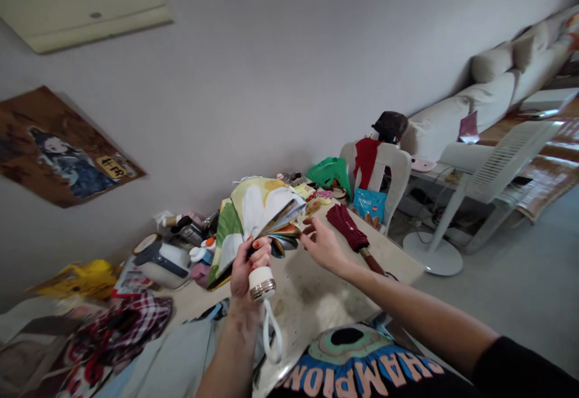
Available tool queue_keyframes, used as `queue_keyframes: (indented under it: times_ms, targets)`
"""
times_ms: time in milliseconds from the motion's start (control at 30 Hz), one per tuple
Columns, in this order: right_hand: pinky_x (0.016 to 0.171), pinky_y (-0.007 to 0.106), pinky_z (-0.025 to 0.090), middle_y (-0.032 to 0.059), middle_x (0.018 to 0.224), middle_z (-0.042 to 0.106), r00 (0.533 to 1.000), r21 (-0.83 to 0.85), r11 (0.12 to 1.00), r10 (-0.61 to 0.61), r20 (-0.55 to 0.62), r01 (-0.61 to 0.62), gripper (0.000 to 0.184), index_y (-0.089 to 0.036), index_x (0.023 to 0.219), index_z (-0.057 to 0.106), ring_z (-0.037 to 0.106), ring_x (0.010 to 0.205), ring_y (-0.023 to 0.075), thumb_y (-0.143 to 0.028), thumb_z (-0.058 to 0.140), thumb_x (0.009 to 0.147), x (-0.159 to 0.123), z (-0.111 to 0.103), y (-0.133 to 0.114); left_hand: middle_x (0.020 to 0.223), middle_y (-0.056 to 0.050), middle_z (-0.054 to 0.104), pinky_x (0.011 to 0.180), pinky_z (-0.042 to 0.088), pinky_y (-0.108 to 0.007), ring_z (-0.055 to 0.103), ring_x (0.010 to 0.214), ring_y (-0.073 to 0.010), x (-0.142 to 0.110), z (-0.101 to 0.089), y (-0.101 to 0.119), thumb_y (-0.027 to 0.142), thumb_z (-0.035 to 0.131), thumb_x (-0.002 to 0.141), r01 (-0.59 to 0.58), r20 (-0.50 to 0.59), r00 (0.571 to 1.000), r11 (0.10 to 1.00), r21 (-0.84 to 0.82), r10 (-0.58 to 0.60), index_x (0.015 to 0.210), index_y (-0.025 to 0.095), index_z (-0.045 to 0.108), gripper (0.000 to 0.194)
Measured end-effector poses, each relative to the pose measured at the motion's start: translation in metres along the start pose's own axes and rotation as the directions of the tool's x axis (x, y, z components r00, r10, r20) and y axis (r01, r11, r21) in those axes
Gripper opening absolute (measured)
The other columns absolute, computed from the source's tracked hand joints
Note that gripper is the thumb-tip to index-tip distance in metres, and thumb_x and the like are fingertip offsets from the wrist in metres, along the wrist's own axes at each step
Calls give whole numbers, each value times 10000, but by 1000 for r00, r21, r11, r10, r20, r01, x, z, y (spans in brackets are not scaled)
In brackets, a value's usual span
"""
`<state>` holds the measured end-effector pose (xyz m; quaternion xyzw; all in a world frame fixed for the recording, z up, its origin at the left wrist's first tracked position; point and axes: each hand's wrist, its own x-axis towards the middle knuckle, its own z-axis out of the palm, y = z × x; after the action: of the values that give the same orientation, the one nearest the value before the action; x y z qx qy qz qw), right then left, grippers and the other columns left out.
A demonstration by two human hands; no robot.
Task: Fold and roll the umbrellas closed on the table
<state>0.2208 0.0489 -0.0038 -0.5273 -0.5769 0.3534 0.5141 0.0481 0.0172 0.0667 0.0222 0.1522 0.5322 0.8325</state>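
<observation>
My left hand [251, 268] is wrapped round the shaft of a partly folded umbrella [253, 205], just above its white handle with a metallic band. A white wrist strap [272, 334] hangs from the handle. The canopy is loose, patterned in green, white and yellow, with its folds bunched toward the right. At those fold edges is my right hand [323, 246], thumb and fingers apart, fingertips close to or touching the fabric. A closed dark red umbrella [347, 226] with a brown handle lies on the table [312, 292] beyond my right hand.
Left on the table are an electric kettle [163, 262], bottles [201, 255] and a yellow bag [85, 277]. Plaid cloth [131, 325] lies nearer. A green bag [330, 172] and blue packet [370, 203] sit by a white chair [398, 172]. A fan [452, 199] stands right.
</observation>
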Motion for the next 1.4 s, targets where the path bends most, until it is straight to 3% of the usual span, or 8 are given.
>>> queue_keyframes:
  times_ms: [233,400,533,733,933,1067,1267,1400]
  targets:
    - [677,277,452,80,898,642,935,-395,857,-354,11,329,141,-184,931,566,591,745,171,-232,450,868,-2,-3,3,479,109,271,310,245,-67,320,310,-6,1,8,-10,284,253,1003,-8,-78,997,1000,-24,6,738,197,343,293]
    - [713,293,444,100,1006,628,935,-566,758,-348,67,322,188,-183,981,572,595,847,213,-221,527,802,2,7,5,491,108,270,315,248,-66,317,316,-4,3,7,-10,265,282,1001,-10,-106,994,1000,-11,9,746,194,347,272]
    - [648,271,419,69,906,619,958,-569,801,-277,-77,186,147,-190,870,558,577,763,189,-139,489,751,6,4,13,503,104,291,324,263,-70,334,335,-10,8,1,-6,255,300,996,13,-82,997,1000,-3,-14,772,192,351,237]
    - [609,245,390,20,780,556,904,-432,848,-401,-147,306,167,-192,797,536,514,645,135,-71,453,717,6,-20,18,523,99,323,353,292,-52,355,357,-5,17,-8,8,245,277,1000,-13,-60,998,998,-64,9,780,196,333,232]
    - [690,271,429,43,880,567,925,-407,847,-381,-15,342,138,-195,920,574,535,760,167,-277,562,810,12,-9,-6,507,101,310,354,288,-54,354,359,-12,20,-6,5,218,303,993,18,-88,996,1000,-21,-19,762,204,324,232]
    - [676,288,433,48,879,549,943,-482,835,-329,-48,267,187,-197,954,567,516,752,184,-298,555,796,21,1,-11,506,98,313,347,278,-49,348,350,-8,24,-11,-2,188,330,977,54,-111,993,998,38,-50,751,205,325,227]
    - [710,292,433,80,914,560,875,-549,737,-484,-23,394,210,-191,926,615,523,806,198,-132,458,800,27,1,-2,518,93,333,361,286,-37,366,364,-5,28,-18,3,145,357,958,57,-109,993,997,52,-51,765,199,345,201]
    - [730,272,438,67,878,558,834,-426,749,-552,23,508,203,-176,923,628,534,792,173,-125,470,805,34,-3,-5,514,98,313,355,287,-39,352,353,-7,31,-16,8,174,331,973,38,-130,991,999,16,-36,762,201,336,213]
